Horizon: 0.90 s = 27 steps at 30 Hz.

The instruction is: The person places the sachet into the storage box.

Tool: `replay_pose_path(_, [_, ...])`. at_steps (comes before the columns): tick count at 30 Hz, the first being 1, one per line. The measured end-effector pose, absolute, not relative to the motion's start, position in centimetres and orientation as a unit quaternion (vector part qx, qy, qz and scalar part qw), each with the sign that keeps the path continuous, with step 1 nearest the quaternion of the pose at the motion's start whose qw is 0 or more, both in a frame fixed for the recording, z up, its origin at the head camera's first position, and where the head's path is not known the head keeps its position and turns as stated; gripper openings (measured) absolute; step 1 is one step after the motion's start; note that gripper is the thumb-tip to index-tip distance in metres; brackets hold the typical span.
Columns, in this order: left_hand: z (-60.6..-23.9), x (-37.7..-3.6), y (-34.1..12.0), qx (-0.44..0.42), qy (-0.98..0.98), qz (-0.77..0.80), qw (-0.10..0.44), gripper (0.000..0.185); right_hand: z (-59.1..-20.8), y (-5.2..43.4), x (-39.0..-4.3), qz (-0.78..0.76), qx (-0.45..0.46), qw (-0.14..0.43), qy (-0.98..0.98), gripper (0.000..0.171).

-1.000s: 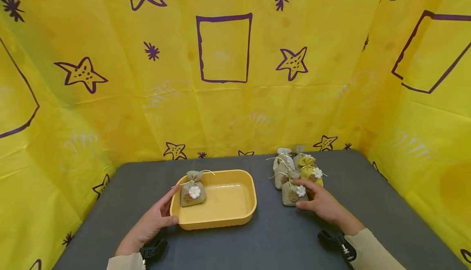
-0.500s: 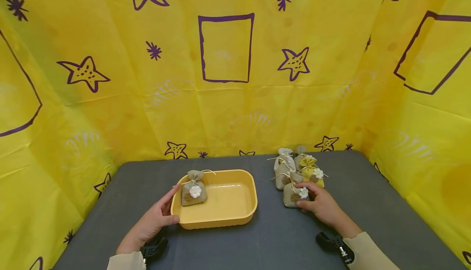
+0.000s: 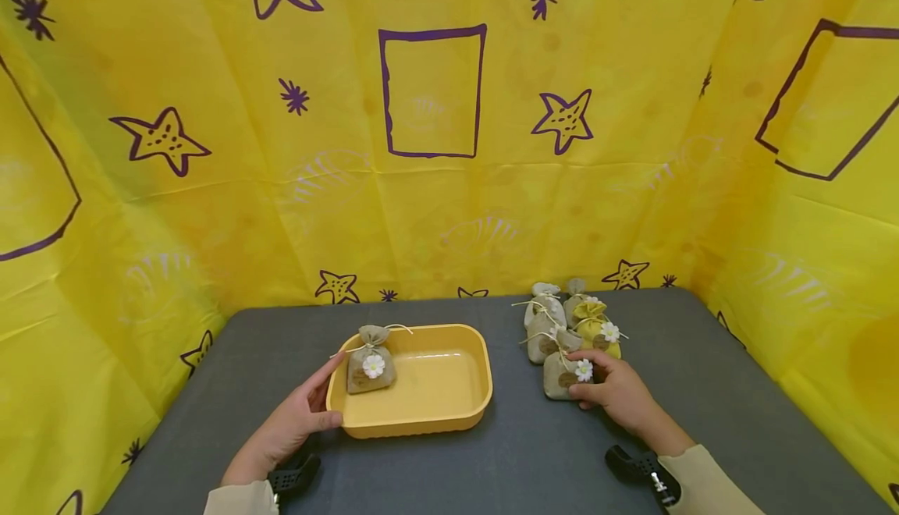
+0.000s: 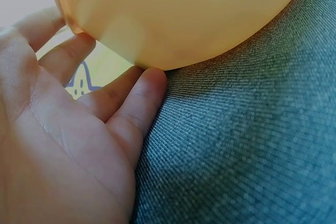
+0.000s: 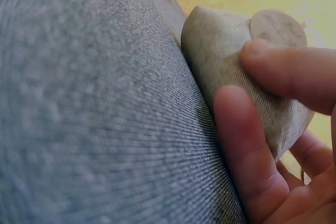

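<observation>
My left hand (image 3: 291,421) rests at the left end of a yellow tray (image 3: 449,425). In the left wrist view its fingertips (image 4: 152,80) touch the tray's outer wall (image 4: 199,19), not curled round it. A beige drawstring sachet (image 3: 361,381) with a white flower leans in the tray's left end. My right hand (image 3: 625,398) pinches another beige sachet (image 3: 555,385), also with a flower and a round tag, at its right side. The right wrist view has this sachet (image 5: 220,40) between thumb and fingers, low by the cloth.
Behind the pinched sachet, several more stand close together: a yellow one (image 3: 591,332), a whitish one (image 3: 544,296) and beige ones (image 3: 539,339). A dark grey cloth (image 3: 449,476) covers the table. Yellow fabric walls (image 3: 435,211) with starfish drawings enclose the back and sides.
The right hand has closed more firmly on the front sachet and shifted it slightly toward the front right, a little away from the group. Left hand and tray stay put.
</observation>
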<state>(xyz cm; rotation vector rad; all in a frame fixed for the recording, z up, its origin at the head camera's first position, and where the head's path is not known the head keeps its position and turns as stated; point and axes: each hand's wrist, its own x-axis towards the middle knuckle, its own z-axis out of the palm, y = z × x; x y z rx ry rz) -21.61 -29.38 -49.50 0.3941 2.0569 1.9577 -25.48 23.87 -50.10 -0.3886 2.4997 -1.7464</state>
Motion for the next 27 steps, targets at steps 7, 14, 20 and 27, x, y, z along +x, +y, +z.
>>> replay_pose_path(7, [-49.4, -21.5, -29.4, 0.135, 0.713, 0.674, 0.136, 0.09, -49.8, 24.0, -25.4, -0.571, -0.12, 0.04, 0.811, 0.054])
replay_pose_path(14, [-49.7, -21.5, -29.4, 0.14, 0.704, 0.682, 0.139, 0.09, -49.5, 24.2, -25.1, -0.591, -0.127, 0.006, 0.797, 0.051])
replay_pose_path(20, [-49.8, -21.7, -29.3, 0.139, 0.706, 0.68, 0.141, 0.089, -46.3, 24.5, -24.6, -0.631, -0.13, -0.057, 0.763, 0.048])
replay_pose_path(27, [-49.8, -21.7, -29.4, 0.151, 0.698, 0.686, 0.139, 0.09, -40.8, 22.6, -23.7, -0.617, -0.108, -0.043, 0.778, 0.05])
